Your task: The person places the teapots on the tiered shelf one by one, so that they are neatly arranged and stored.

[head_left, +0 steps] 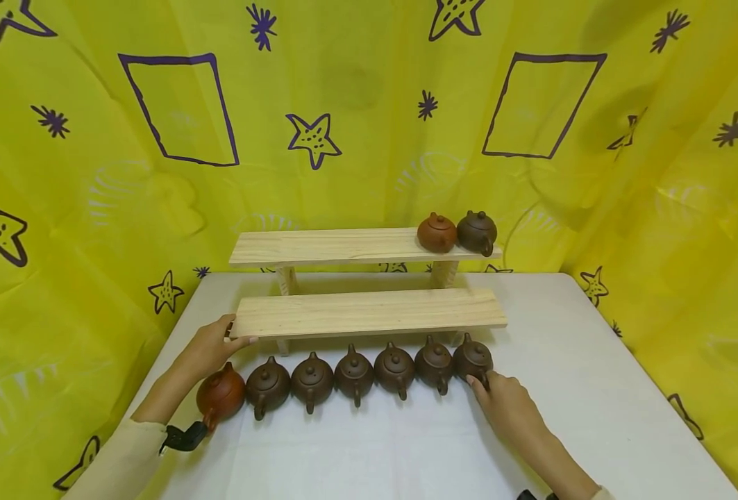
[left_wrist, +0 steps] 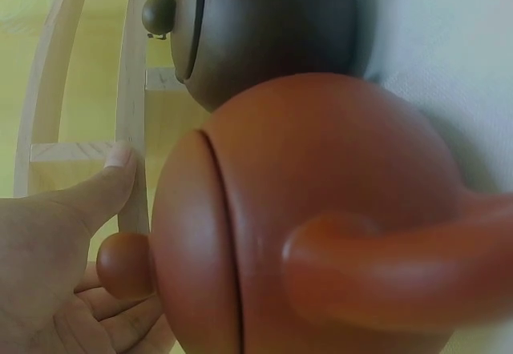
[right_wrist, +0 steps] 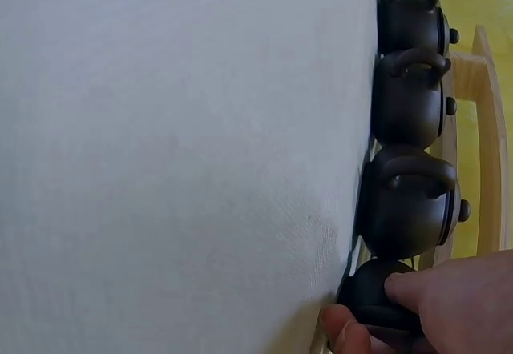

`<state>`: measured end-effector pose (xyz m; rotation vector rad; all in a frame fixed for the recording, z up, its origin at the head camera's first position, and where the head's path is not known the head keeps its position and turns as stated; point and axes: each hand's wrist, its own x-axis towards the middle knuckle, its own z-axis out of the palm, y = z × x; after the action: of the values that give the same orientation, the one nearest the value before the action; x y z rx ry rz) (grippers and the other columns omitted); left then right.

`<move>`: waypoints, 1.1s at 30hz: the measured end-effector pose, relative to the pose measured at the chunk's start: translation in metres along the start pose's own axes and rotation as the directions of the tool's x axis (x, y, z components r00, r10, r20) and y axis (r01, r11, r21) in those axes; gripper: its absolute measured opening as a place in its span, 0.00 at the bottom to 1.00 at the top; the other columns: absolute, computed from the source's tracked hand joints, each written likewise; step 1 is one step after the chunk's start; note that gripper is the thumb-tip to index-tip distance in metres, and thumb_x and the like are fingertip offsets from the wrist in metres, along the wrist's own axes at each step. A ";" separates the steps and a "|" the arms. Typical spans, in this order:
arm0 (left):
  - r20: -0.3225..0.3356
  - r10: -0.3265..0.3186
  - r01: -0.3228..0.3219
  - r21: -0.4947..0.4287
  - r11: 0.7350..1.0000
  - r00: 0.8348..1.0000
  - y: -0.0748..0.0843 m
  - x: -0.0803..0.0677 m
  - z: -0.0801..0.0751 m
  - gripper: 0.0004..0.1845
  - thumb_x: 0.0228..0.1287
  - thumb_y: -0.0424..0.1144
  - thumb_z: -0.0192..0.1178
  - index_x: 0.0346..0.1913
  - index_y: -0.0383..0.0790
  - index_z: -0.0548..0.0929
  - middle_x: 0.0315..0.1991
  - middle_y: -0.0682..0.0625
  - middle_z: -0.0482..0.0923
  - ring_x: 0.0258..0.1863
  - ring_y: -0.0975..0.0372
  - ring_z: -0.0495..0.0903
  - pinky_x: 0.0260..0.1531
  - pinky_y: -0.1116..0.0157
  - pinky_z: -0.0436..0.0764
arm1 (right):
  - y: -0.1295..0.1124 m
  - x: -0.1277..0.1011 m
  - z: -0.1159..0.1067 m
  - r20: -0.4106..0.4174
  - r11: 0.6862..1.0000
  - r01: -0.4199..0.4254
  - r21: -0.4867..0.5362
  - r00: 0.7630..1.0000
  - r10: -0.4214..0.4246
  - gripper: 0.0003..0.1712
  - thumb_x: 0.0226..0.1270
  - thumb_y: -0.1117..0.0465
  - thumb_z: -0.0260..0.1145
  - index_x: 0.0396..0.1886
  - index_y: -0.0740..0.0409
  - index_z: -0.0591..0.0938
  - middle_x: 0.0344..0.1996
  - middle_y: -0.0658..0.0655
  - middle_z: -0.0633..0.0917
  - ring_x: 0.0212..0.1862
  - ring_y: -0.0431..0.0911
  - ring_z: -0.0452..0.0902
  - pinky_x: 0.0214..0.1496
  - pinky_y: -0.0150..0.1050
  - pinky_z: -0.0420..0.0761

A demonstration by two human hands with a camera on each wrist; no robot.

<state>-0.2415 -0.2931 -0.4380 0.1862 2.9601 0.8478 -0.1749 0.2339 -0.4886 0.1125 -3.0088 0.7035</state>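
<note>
My left hand (head_left: 208, 349) grips the left end of the lower board of a wooden two-tier stand (head_left: 369, 312), its thumb along the front edge. Just below that hand sits a reddish-brown teapot (head_left: 221, 394), large in the left wrist view. From it a row of several dark brown teapots (head_left: 312, 378) runs rightward along the stand's front, spouts toward the stand and handles toward me. At the row's right end my right hand (head_left: 511, 406) pinches the handle of the last dark teapot (head_left: 471, 357); its fingers partly hide this pot in the right wrist view.
On the upper board (head_left: 319, 244), a reddish teapot (head_left: 437, 233) and a dark teapot (head_left: 477, 231) stand side by side at the right end. A white cloth (head_left: 369, 458) covers the table. Yellow curtains (head_left: 356, 83) with drawn stars hang behind and at both sides.
</note>
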 end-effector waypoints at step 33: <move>-0.004 0.017 -0.017 0.005 1.000 1.000 -0.003 -0.001 0.002 0.45 0.75 0.52 0.65 0.74 0.16 0.62 0.62 0.19 0.75 0.59 0.33 0.79 0.56 0.39 0.80 | -0.024 -0.009 -0.061 -0.042 0.986 0.097 0.138 0.995 -0.092 0.21 0.84 0.55 0.60 0.26 0.54 0.74 0.17 0.47 0.80 0.18 0.40 0.68 0.21 0.33 0.68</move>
<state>-0.2409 -0.2943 -0.4410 0.2103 2.9685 0.8443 -0.1624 0.2397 -0.4240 0.2435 -2.8957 0.8953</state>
